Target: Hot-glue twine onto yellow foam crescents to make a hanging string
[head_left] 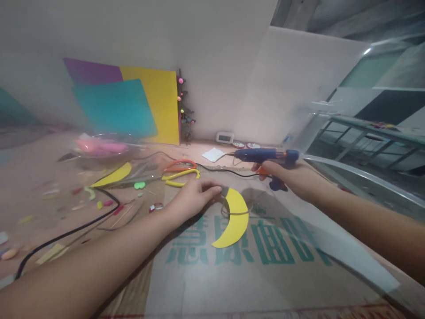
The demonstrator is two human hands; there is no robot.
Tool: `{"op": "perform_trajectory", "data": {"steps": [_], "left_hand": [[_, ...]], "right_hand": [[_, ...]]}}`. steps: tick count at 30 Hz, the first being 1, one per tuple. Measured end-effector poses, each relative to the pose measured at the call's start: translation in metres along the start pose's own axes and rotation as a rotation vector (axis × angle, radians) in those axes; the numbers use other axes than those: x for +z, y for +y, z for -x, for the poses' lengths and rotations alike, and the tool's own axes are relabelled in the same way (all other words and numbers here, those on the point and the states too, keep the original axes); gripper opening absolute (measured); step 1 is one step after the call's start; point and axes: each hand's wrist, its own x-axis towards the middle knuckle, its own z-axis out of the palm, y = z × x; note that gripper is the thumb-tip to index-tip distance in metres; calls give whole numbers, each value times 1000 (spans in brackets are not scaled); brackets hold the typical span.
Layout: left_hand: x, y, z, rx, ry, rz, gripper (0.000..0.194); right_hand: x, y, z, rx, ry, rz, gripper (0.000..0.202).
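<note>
- The yellow crescent (239, 212) is over the printed brown sheet (239, 283), and its curved back looks to the right; it serves here as the landmark for all places.
- The left hand (204, 195) is at the upper end of the yellow crescent, with thumb and fingers pinching this end. A small grey patch shows beside the fingertips; what it is, I cannot tell.
- A thin brownish strand (237, 213) crosses the middle of the yellow crescent; I cannot tell if it is attached.
- The right hand (270, 173) is behind and to the right of the yellow crescent. It is wrapped around the handle of the blue glue gun (255, 154), near the orange trigger (261, 171).
- The glue gun is held in a level position, and its nozzle points to the left.
- Behind the yellow crescent, close to this nozzle, there is a white square (212, 154), and farther back a small white digital clock (225, 137).
- Behind and to the left of the yellow crescent lie scissors (181, 161) with orange and yellow handle loops.
- Farther left of the yellow crescent, on the desk (33, 177), are another yellow piece (114, 175), a bright green piece (140, 185) and a clear bowl with pink contents (101, 147).
- Far behind the yellow crescent, toward the left, teal (114, 108), yellow (162, 106) and purple sheets (93, 72) stand against the wall (226, 88).
</note>
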Motion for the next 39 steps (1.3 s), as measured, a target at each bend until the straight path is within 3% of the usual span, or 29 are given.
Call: {"op": "perform_trajectory", "data": {"steps": [6,12,17,25,29,33,34,39], "left_hand": [[1,2,1,51,14,-27,33],[2,1,1,-6,-8,20,35],[2,2,1,26,8,3,36],[3,2,1,-1,-3,59,32],[3,2,0,-21,-8,97,31],[2,2,-1,-14,36,79,31],[1,2,-1,-7,55,69,31],[-1,6,1,-10,82,43,29]], "right_hand": [[5,-14,-61,-14,-27,93,46],[37,10,-120,37,-21,238,42],[55,27,-136,17,-36,251,44],[41,38,-112,-119,-21,306,36],[29,44,-81,-188,45,336,36],[26,28,-39,-311,106,260,34],[28,21,-28,-294,65,203,34],[40,0,7,-31,-407,-163,50]]}}
